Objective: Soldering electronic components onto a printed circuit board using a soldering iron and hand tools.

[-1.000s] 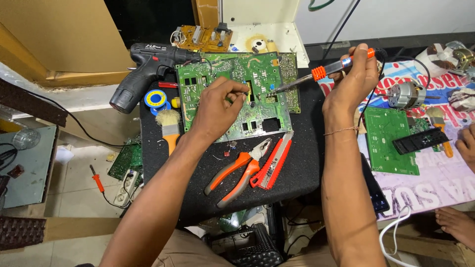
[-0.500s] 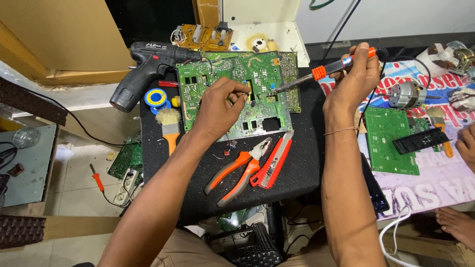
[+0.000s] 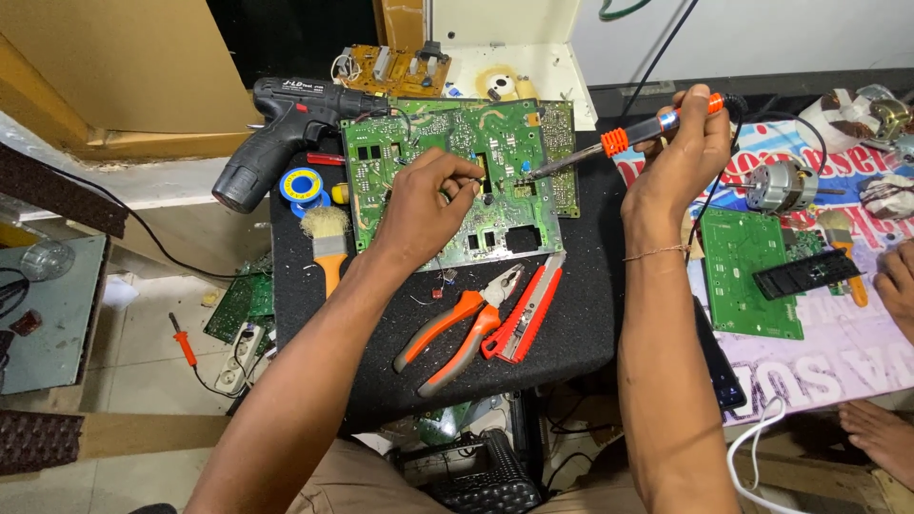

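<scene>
Little has shifted since the earlier frames: our left hand (image 3: 419,205) remains planted on the large green circuit board (image 3: 457,176) and our right hand (image 3: 681,152) has kept the soldering iron (image 3: 619,143) aimed at the same spot near the board's middle. We hold the iron well back on its orange-and-black handle, fingers closed around it, so the tip slants down and to the left onto the board while the hand stays off to the right. Our left fingers are pinched together just beside the tip; whether they grip a fine wire or a small part we cannot tell, as it is too small to make out. The board lies flat on the black mat (image 3: 590,314), tilted slightly, its far corner touching the black cordless drill (image 3: 286,124). Along its left edge sit a blue tape roll (image 3: 303,186) and a brush with an orange handle (image 3: 328,243), close enough to hem that side in. Just beside the near edge lie orange-handled pliers (image 3: 457,328) and a red utility knife (image 3: 528,309), so the open room is the bare mat to the right, under the iron. Further right, a smaller green board (image 3: 747,276) lies on a printed sheet, and another person's hand (image 3: 895,281) rests at the frame's edge.
</scene>
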